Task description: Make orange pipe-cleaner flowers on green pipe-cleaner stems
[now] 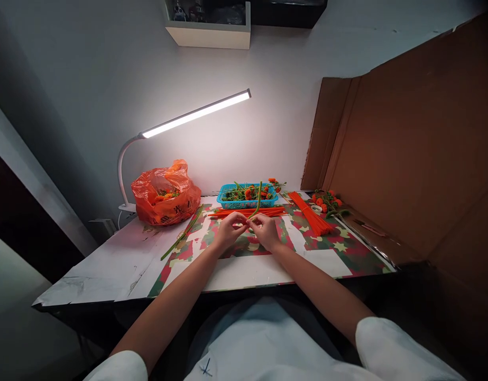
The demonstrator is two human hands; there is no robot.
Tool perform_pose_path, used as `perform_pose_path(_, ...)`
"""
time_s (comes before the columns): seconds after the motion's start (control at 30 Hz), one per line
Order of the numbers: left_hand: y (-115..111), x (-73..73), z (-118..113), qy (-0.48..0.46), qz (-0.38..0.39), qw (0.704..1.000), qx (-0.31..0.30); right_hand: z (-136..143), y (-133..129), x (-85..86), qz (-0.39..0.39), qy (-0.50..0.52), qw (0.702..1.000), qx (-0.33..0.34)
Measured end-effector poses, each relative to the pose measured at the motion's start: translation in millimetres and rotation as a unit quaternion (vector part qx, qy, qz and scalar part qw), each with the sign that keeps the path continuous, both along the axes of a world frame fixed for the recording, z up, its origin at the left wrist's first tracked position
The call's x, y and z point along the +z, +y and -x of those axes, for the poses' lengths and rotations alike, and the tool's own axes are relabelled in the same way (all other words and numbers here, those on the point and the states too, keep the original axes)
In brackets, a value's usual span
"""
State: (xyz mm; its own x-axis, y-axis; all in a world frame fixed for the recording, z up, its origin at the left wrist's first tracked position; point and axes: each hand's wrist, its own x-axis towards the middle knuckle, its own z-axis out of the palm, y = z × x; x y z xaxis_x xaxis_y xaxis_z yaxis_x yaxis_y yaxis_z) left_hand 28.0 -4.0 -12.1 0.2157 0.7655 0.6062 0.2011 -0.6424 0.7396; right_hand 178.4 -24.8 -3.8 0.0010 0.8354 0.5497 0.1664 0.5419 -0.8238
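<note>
Both the left hand (229,230) and right hand (264,229) pinch the lower end of the green stem (259,197), which rises upright beyond their meeting fingertips.

On the table (97,275), I log the following. Back left corner: one bag (182,208), flower heads (166,195) in it; lamp (196,114) base behind, arm reaching right above the back edge. Right of the bag, slanting toward the front edge: loose stems (174,247). Middle of back edge: one basket (247,205), cut flowers (249,193) in it; crosswise before it, a row of sticks (220,214). Right of the basket: one stick bundle (310,214). Farther right, near the back right corner: flower sprigs (326,201). Along the right edge: cardboard panel (410,143).
</note>
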Motion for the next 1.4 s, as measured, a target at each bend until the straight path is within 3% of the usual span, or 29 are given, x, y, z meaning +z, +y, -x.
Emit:
perform_pose_path(0.37, -1, 0.0, -2, 0.029, -0.046, 0.999, -0.002, -2, 16, -13.3, 0.107, 0.113, 0.987, 0.049)
perform_pose_path(0.8, 4, 0.9, 3, -0.001, -0.014, 1.0, 0.01, -2, 22, -13.8, 0.126, 0.137, 0.98, 0.075)
perform_pose_path(1.03, 7, 0.1, 1, -0.038, 0.052, 0.997, -0.033, -1, 18, -14.6, 0.074, 0.069, 0.994, 0.045)
perform_pose_path(1.23, 7, 2.1, 3, -0.061, 0.082, 0.994, -0.034, -3, 5, -5.9, -0.006, -0.001, 0.999, 0.035)
perform_pose_path(1.4, 3, 4.0, 2, -0.058, 0.085, 0.994, -0.033, -7, 1, -3.3, -0.028, -0.043, 0.997, 0.05)
